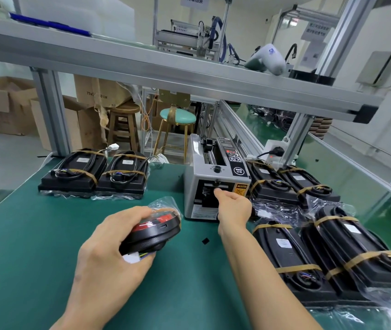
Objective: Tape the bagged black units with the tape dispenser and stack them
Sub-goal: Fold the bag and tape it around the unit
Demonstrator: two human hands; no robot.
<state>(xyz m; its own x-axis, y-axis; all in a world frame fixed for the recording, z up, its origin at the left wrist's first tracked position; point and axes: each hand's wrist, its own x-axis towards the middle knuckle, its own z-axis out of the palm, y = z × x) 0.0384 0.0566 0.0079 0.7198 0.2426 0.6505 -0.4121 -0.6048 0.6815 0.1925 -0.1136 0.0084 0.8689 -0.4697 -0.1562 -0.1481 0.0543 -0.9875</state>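
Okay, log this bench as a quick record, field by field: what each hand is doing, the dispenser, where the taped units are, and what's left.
left hand: grips a round bagged black unit above the green mat
right hand: fingers at the outlet of the tape dispenser
tape piece: not visible
taped units, far left: two side by side
taped units, right: several, beside the dispenser
step status: held unit shows no tape yet

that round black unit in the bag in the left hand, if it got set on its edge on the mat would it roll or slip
Likely yes: the round black unit has a circular rim, so on edge it would probably roll on the green mat. Its loose clear bag looks slick, so the left hand may need a firm hold. Laid flat, it should sit steady.
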